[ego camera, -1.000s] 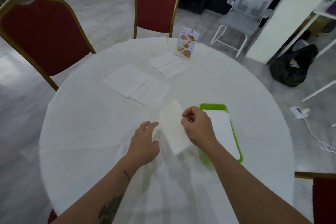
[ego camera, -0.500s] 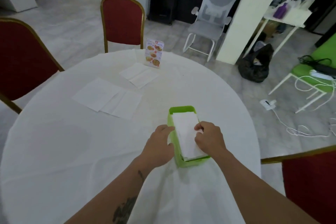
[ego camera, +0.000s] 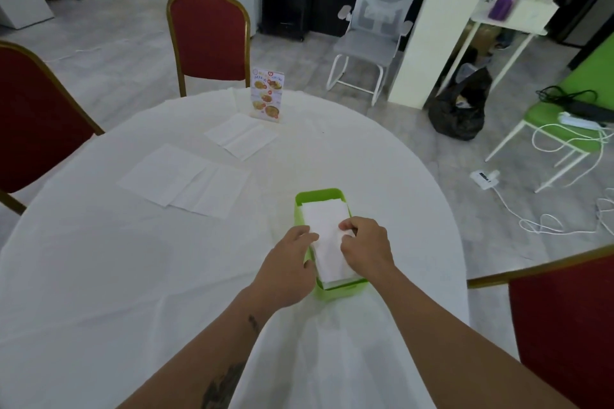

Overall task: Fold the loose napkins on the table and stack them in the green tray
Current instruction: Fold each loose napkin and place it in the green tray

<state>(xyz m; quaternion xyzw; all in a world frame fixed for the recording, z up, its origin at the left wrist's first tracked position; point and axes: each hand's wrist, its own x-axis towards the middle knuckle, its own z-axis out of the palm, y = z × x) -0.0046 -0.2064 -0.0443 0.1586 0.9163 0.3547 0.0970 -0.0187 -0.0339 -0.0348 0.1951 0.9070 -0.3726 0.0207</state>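
A green tray (ego camera: pixel 319 196) sits on the white tablecloth in front of me, with a folded white napkin (ego camera: pixel 325 226) lying on the stack inside it. My left hand (ego camera: pixel 287 271) rests at the tray's left wall, its straight fingertips touching the napkin's left edge. My right hand (ego camera: pixel 367 251) is on the napkin's right side, fingers curled and pinching that edge. Two loose unfolded napkins (ego camera: pixel 166 173) (ego camera: pixel 212 191) overlap at the left. A third loose napkin (ego camera: pixel 241 136) lies farther back.
A printed menu stand (ego camera: pixel 267 95) is upright near the table's far edge. Red chairs stand at the left (ego camera: pixel 30 123), the back (ego camera: pixel 209 40) and the right (ego camera: pixel 564 325). Cables and a power strip (ego camera: pixel 485 176) lie on the floor to the right.
Both hands carried the folded napkin from the table in front of me to the right and laid it in the green tray. The hands now rest on it there.
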